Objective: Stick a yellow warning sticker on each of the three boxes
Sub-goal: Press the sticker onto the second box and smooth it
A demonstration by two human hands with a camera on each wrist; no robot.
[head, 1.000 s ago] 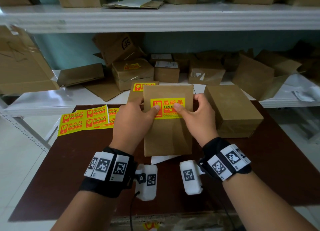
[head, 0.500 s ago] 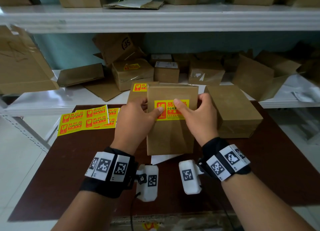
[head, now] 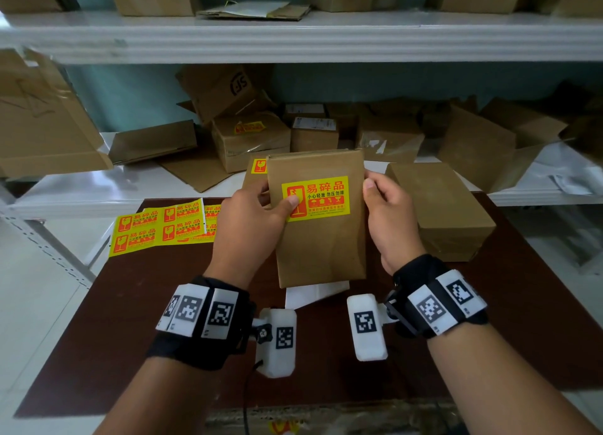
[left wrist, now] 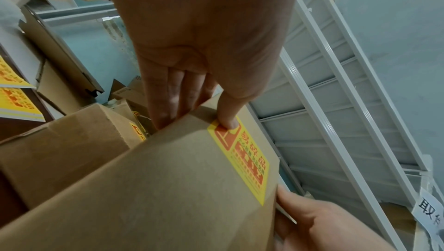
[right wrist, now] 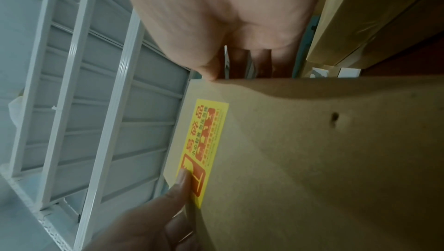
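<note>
Item: middle box [head: 321, 235], being held tilted up above the table [head: 137, 304] between two other boxes. Left hand [head: 251, 225] is gripping its left edge, thumb pressing the yellow sticker [head: 316, 199]. Right hand [head: 390, 216] is gripping the right edge. Advice: smooth outward from the thumb; the far corner's adhesion looks uncertain.

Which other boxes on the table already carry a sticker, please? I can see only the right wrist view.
Observer: In the head view, the brown cardboard box at the back, behind the held brown cardboard box, shows a small yellow sticker at its corner.
Operator: And the one to the right?
Observer: The plain brown box on the right shows no sticker on top.
Operator: Are there spare stickers?
Observer: Yes, sheets of yellow warning stickers lie on the dark brown table, beside the left hand.
</note>
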